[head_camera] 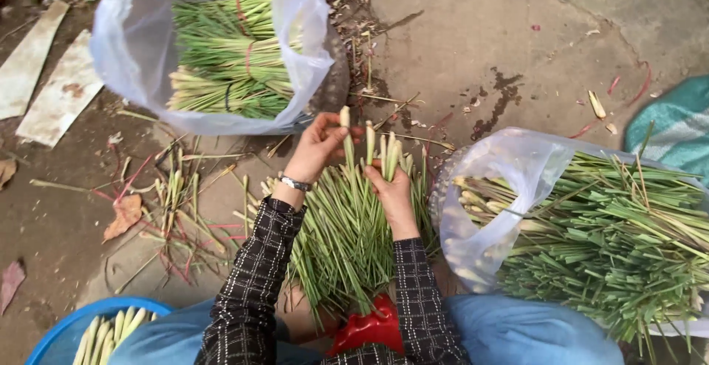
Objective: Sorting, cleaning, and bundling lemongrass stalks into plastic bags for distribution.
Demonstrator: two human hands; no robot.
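My left hand and right hand both grip stalks from the lemongrass pile over the floor. One bag holds tied bundles; loose bag looks untouched, so loads left I reckon.

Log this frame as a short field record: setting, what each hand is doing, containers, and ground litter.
Setting: outdoors, bare concrete ground, seen from above the person's lap.
Left hand: pinches one pale-ended lemongrass stalk at its upper end.
Right hand: grips several stalks of the loose lemongrass pile lying between the arms.
Upper bag: clear plastic, holding banded lemongrass bundles.
Right bag: clear plastic, full of loose stalks.
Blue basin: lower left, holding trimmed pale stalks.
Litter: trimmings and dry leaves left of the pile.
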